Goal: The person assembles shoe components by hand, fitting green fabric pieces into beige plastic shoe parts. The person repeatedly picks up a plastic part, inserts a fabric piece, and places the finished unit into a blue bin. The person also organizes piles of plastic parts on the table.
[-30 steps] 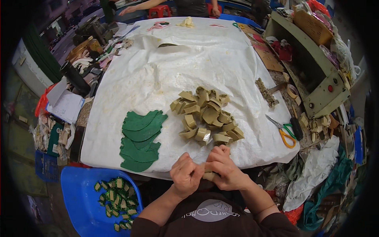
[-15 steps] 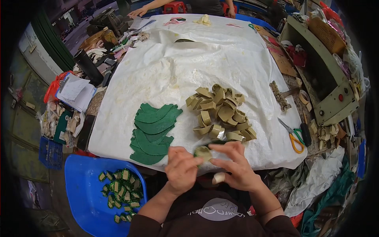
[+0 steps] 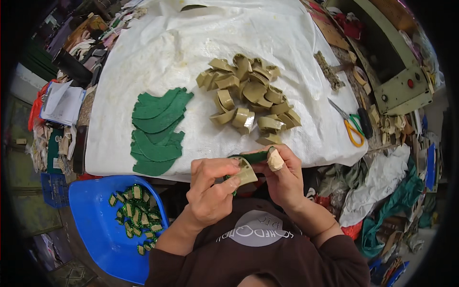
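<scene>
In front of my chest, my left hand [image 3: 210,189] pinches a khaki curved piece [image 3: 247,175], which looks like a shoe heel. A dark green strip [image 3: 254,156] runs along its far side toward my right hand [image 3: 285,179], whose fingers are closed on the strip. A beige wrap [image 3: 275,160] covers the right thumb. Beyond my hands lies a heap of similar khaki pieces [image 3: 256,91], some hollow or curved. Left of it, crescent-shaped green fabric pieces [image 3: 158,125] overlap in a stack.
A blue basin [image 3: 93,234] at the lower left contains several khaki pieces with glittery green sides [image 3: 136,215]. Orange-handled scissors [image 3: 351,129] lie on the white-covered table [image 3: 172,62] at right. A green metal machine [image 3: 401,91] stands beyond. A clipboard [image 3: 64,103] sits at left.
The view has tilted down, so the table's far end and the person there are out of sight. My fingers have shifted, and the green strip now stretches between my hands.
</scene>
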`<state>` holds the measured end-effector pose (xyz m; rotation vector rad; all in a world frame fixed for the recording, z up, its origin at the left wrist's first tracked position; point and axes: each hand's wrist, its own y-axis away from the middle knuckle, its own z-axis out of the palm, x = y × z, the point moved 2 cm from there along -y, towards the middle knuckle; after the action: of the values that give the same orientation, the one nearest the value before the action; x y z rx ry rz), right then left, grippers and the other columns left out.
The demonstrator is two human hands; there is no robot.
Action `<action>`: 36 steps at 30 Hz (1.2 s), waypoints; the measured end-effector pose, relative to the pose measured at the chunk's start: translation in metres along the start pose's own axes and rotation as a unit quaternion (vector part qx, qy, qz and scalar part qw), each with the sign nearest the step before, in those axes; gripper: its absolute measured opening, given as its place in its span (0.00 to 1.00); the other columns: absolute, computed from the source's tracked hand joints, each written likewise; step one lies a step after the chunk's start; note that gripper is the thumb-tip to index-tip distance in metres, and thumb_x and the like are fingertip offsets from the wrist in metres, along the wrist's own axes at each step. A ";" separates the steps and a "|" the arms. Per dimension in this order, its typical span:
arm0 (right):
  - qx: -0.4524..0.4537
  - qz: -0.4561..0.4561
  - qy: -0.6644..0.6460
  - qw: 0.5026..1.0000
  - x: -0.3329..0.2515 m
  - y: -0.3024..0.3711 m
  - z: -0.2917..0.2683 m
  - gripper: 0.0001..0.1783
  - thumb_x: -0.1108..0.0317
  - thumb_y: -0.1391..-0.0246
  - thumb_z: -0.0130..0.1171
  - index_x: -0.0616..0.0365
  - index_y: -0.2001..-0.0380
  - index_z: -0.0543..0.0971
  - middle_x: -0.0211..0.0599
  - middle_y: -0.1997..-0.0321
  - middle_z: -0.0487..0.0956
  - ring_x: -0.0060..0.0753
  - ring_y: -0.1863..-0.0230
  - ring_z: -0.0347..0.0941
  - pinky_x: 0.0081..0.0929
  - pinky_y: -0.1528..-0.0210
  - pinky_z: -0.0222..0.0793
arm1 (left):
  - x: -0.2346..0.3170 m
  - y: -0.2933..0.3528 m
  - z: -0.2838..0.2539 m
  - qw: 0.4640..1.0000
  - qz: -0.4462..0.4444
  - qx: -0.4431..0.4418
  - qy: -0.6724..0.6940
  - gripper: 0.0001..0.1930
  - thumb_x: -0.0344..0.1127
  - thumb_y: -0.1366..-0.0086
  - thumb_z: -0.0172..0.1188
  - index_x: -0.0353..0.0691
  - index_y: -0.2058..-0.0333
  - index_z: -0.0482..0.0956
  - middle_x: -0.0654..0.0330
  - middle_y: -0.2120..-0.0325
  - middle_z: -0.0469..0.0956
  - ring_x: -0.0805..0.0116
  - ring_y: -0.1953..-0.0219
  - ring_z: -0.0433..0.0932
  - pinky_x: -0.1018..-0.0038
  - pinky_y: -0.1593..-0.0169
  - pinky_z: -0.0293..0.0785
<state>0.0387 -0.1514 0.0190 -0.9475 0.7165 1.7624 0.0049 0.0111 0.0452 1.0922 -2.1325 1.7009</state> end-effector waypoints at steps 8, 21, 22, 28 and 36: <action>-0.040 -0.044 0.141 0.988 -0.004 0.008 0.002 0.15 0.70 0.40 0.42 0.65 0.53 0.71 0.43 0.53 0.77 0.29 0.58 0.77 0.24 0.56 0.72 | 0.005 -0.008 0.011 0.984 0.036 -0.044 -0.167 0.07 0.22 0.54 0.58 0.36 0.75 0.70 0.55 0.73 0.71 0.63 0.76 0.69 0.71 0.76 0.58; -0.136 -0.089 0.259 0.952 -0.017 -0.018 0.001 0.20 0.61 0.39 0.44 0.65 0.54 0.73 0.43 0.59 0.77 0.33 0.61 0.75 0.27 0.56 0.70 | -0.008 -0.001 0.003 0.992 -0.117 -0.040 -0.013 0.10 0.18 0.48 0.59 0.34 0.71 0.67 0.50 0.70 0.72 0.62 0.71 0.72 0.72 0.67 0.68; -0.140 -0.049 0.220 0.964 -0.018 -0.023 -0.004 0.20 0.58 0.38 0.45 0.65 0.55 0.74 0.43 0.57 0.76 0.31 0.56 0.74 0.27 0.53 0.68 | -0.010 0.001 0.001 0.987 -0.157 -0.018 0.040 0.10 0.18 0.46 0.59 0.34 0.71 0.67 0.50 0.70 0.73 0.63 0.69 0.72 0.73 0.65 0.69; -0.170 0.175 0.115 0.963 -0.022 -0.040 -0.016 0.24 0.72 0.59 0.69 0.61 0.57 0.74 0.32 0.60 0.77 0.21 0.60 0.73 0.23 0.57 0.70 | -0.013 0.010 0.011 0.987 -0.097 -0.034 0.125 0.11 0.18 0.47 0.60 0.34 0.71 0.67 0.52 0.68 0.75 0.62 0.69 0.75 0.73 0.63 0.72; -0.165 0.164 0.183 0.955 -0.016 -0.040 -0.016 0.22 0.70 0.53 0.64 0.61 0.54 0.71 0.32 0.64 0.77 0.19 0.64 0.72 0.18 0.60 0.69 | -0.008 -0.004 0.009 0.996 -0.047 -0.078 0.021 0.13 0.15 0.57 0.62 0.35 0.73 0.70 0.52 0.70 0.74 0.58 0.72 0.74 0.70 0.69 0.69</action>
<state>0.0844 -0.1573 0.0224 -1.4768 0.8670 2.0638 0.0160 0.0059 0.0407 1.0826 -2.1125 1.4765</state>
